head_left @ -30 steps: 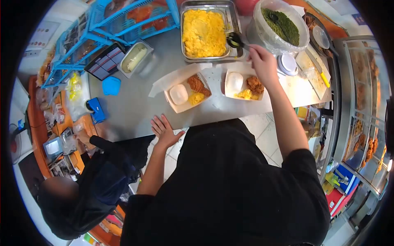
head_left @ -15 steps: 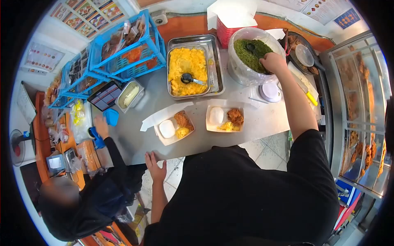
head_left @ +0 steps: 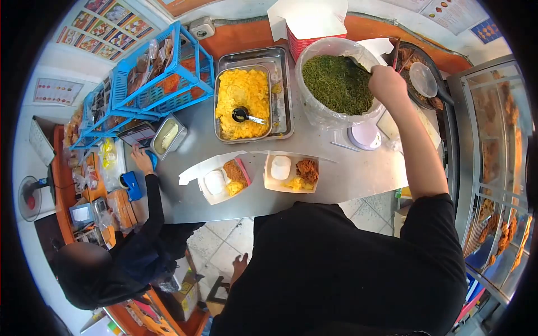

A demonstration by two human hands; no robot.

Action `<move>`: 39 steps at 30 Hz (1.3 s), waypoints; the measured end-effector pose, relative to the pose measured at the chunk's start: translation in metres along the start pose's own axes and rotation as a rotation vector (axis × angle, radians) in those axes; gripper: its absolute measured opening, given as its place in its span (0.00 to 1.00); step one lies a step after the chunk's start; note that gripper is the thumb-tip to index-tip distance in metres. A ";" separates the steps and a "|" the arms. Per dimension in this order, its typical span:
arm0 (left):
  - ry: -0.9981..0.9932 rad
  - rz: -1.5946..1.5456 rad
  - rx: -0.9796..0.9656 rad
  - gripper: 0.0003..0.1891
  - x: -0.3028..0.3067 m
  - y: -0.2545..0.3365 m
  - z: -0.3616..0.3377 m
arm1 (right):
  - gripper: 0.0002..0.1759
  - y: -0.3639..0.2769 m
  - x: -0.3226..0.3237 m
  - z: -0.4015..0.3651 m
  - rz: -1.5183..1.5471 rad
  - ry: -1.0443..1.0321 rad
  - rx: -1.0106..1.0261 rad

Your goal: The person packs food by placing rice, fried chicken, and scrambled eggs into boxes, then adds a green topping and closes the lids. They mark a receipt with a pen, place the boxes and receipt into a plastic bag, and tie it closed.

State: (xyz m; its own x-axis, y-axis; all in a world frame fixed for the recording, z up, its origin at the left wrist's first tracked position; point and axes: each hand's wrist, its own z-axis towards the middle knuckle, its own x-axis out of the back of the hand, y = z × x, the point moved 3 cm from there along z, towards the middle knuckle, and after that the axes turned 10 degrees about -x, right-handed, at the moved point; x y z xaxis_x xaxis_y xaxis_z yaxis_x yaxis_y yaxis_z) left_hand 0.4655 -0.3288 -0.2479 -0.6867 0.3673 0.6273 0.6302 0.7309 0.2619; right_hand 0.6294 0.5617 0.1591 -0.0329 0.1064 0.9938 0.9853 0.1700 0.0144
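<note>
At the right rim of the clear tub, my right hand [head_left: 388,84] is closed round the handle of a dark spoon [head_left: 357,65]. The spoon's bowl end lies in the chopped green food [head_left: 334,87] that fills the tub. My left hand [head_left: 240,264] hangs low beside my body, below the table edge, its fingers apart and empty. Two open paper boxes stand on the table, the left one [head_left: 228,196] and the right one [head_left: 273,183], each with white rice, a brown fried piece and yellow egg.
A metal tray [head_left: 284,120] holds yellow scrambled egg with a ladle. Blue baskets [head_left: 162,92] stand at the left, near a co-worker's hand [head_left: 142,159]. Red stacked boxes [head_left: 294,47], a dark pan [head_left: 428,64] and a glass cabinet [head_left: 476,140] are behind and right.
My right hand has gone from reaching into the tub to gripping the spoon handle at its right rim. My left hand has dropped lower. The co-worker's hand has moved up toward the tablet.
</note>
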 end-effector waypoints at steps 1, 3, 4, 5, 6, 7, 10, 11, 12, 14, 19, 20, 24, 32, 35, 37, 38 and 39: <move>-0.135 -0.283 0.107 0.37 -0.003 0.001 0.003 | 0.12 0.001 -0.001 0.002 0.005 -0.003 0.004; -0.354 -0.616 0.231 0.36 0.005 0.018 0.008 | 0.12 0.001 -0.003 0.005 -0.117 0.031 0.074; -0.406 -0.583 0.217 0.36 0.018 0.028 0.008 | 0.12 -0.003 -0.008 0.008 -0.112 0.029 0.076; -0.444 -0.547 0.206 0.36 0.033 0.039 0.011 | 0.12 -0.013 -0.018 0.012 -0.101 0.023 0.105; -0.453 -0.521 0.195 0.36 0.052 0.051 0.014 | 0.12 -0.023 -0.024 0.016 -0.090 0.021 0.135; -0.385 -0.527 0.212 0.36 0.069 0.060 0.019 | 0.13 -0.033 -0.028 0.018 -0.074 -0.035 0.146; 0.121 -0.716 0.256 0.32 0.096 0.055 0.044 | 0.14 -0.049 -0.025 0.008 -0.024 -0.146 0.177; 0.210 -0.793 0.297 0.32 0.119 0.071 0.038 | 0.14 -0.050 -0.018 0.000 -0.022 -0.164 0.175; 0.300 -0.869 0.336 0.31 0.163 0.107 0.031 | 0.14 -0.051 -0.017 0.003 -0.016 -0.163 0.182; 0.373 -0.847 0.302 0.31 0.182 0.115 0.039 | 0.14 -0.042 -0.023 0.014 0.041 -0.326 0.221; 0.351 -0.763 0.201 0.30 0.149 0.098 0.045 | 0.11 -0.031 -0.049 0.031 0.641 -0.688 0.033; 0.235 -0.775 0.256 0.30 0.143 0.101 0.042 | 0.11 -0.029 -0.053 0.030 0.739 -0.752 -0.013; 0.043 -0.771 0.172 0.30 0.083 0.060 0.029 | 0.11 -0.007 -0.050 0.024 0.903 -0.817 -0.089; -0.311 -0.439 0.077 0.27 0.042 -0.010 0.017 | 0.13 0.053 -0.007 -0.020 1.163 -0.645 -0.164; -0.255 -0.282 -0.067 0.27 0.057 -0.042 0.058 | 0.15 0.064 0.010 -0.058 1.234 -0.600 -0.150; -0.148 -0.145 -0.161 0.26 0.070 -0.073 0.105 | 0.17 0.070 0.013 -0.092 1.282 -0.619 -0.101; -0.070 -0.187 -0.142 0.26 0.082 -0.086 0.125 | 0.17 0.069 0.019 -0.111 1.301 -0.613 -0.058; 0.050 -0.396 0.023 0.24 0.103 -0.085 0.133 | 0.17 0.065 0.022 -0.132 1.285 -0.610 -0.056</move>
State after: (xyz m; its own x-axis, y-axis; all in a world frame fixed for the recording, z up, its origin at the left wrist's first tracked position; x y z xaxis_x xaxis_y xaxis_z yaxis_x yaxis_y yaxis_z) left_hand 0.2926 -0.2767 -0.3028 -0.8562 0.0271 0.5160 0.3121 0.8230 0.4746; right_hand 0.7152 0.4460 0.1968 0.8234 0.5554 0.1165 0.3892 -0.4032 -0.8282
